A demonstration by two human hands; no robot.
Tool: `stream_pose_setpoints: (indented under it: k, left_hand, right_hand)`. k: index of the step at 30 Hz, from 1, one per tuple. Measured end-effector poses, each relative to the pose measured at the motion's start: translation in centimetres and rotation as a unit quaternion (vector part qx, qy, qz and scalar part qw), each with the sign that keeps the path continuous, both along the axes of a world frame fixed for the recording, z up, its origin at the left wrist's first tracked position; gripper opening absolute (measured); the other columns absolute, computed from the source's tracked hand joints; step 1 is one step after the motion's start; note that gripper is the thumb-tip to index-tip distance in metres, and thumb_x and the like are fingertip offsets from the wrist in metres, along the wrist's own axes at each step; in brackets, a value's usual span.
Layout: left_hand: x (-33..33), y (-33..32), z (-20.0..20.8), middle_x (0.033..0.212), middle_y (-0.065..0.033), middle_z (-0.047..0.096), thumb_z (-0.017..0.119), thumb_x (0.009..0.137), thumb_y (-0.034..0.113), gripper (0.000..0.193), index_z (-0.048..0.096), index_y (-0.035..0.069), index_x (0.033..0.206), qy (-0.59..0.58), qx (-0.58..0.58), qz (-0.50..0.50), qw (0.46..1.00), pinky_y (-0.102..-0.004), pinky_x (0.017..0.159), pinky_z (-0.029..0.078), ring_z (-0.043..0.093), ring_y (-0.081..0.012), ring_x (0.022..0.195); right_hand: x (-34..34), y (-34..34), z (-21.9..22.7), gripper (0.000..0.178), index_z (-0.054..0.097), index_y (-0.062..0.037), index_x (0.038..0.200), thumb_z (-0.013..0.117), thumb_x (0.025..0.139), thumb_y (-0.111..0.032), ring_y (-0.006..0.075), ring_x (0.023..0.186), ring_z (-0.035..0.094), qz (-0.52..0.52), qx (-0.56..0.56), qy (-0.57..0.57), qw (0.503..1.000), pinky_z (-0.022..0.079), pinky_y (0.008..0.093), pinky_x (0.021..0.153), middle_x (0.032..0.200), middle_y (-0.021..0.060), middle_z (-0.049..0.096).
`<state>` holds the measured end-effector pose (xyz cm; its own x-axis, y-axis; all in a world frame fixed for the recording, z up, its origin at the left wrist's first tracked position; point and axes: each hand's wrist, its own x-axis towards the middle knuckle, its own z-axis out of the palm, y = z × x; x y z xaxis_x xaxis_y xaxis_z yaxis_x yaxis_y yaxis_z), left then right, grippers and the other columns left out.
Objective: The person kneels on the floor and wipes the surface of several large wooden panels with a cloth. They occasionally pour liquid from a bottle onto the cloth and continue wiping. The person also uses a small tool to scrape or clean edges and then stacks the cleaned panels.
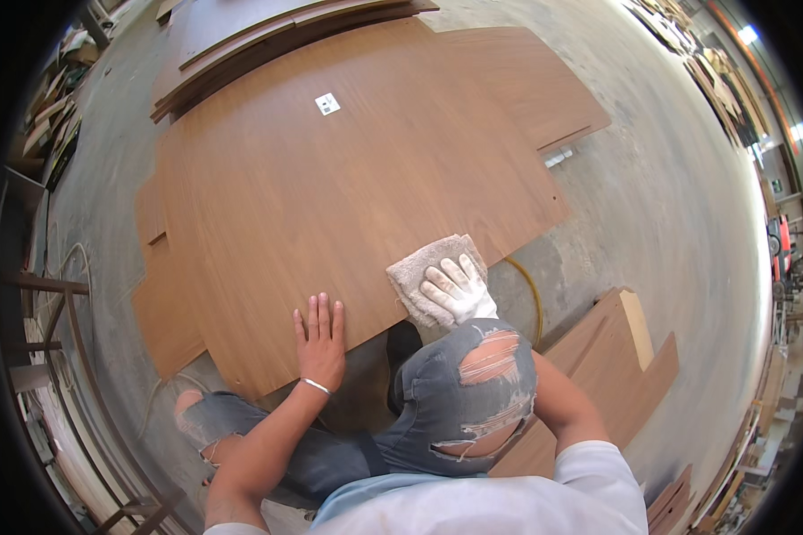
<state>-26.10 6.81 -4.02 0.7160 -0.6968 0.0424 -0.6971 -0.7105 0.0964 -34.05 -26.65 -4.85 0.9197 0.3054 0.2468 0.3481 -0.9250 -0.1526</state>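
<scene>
A large brown wood-grain panel [357,187] lies in front of me, with a small white label [327,104] on its far half. My left hand [320,343] is bare and rests flat on the panel's near edge, fingers stretched forward; a silver bracelet [315,385] circles the wrist. At the near right edge, my right hand [456,287] wears a white glove. Its fingers are spread flat on top of a folded beige-grey cloth [412,271], pressing it against the panel. The cloth partly overhangs the edge.
More brown panels lie under and around this one, including a stack [268,40] at the far side and boards [589,374] at my right. A yellow hose [537,299] runs across the concrete floor [678,223]. At left stands a metal frame [71,330].
</scene>
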Motion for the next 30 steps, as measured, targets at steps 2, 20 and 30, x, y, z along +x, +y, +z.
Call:
stream_pose_setpoints:
  k: [2, 20, 30]
  left_hand:
    - [0.0, 0.2, 0.2, 0.166, -0.0214, 0.028, 0.055, 0.092, 0.004, 0.069, 0.036, 0.006, 0.158, 0.008, -0.007, -0.009, 1.000, -0.0624, 0.124, 0.015, 0.023, -0.0410, 0.155]
    - [0.2, 1.2, -1.8, 0.168, -0.0231, 0.021, 0.054, 0.095, 0.011, 0.070, 0.031, 0.010, 0.161, -0.008, 0.026, 0.008, 1.000, -0.0673, 0.123, 0.013, 0.016, -0.0501, 0.155]
    - [-4.2, 0.3, -1.8, 0.165, -0.0259, 0.028, 0.053, 0.096, 0.016, 0.069, 0.031, 0.006, 0.160, -0.031, 0.022, -0.010, 0.999, -0.0685, 0.120, 0.020, 0.026, -0.0540, 0.150]
  right_hand:
    - [0.3, -2.6, -0.6, 0.053, 0.066, -0.0189, 0.134, 0.068, 0.081, -0.026, 0.0386, 0.139, 0.049, -0.021, -0.046, -0.086, 0.995, 0.026, 0.0627, 0.122, 0.143, 0.0109, 0.060]
    - [1.6, -15.0, -6.5, 0.037, 0.055, -0.0075, 0.134, 0.060, 0.101, -0.025, 0.0316, 0.114, 0.062, -0.406, 0.851, -0.139, 0.303, 0.050, 0.0527, 0.104, 0.127, 0.0112, 0.063]
    - [0.4, -15.6, -8.4, 0.025, 0.060, -0.0082, 0.118, 0.064, 0.096, -0.019, 0.0298, 0.099, 0.064, -0.450, 0.820, -0.115, 0.335, 0.056, 0.0494, 0.088, 0.110, 0.0103, 0.064]
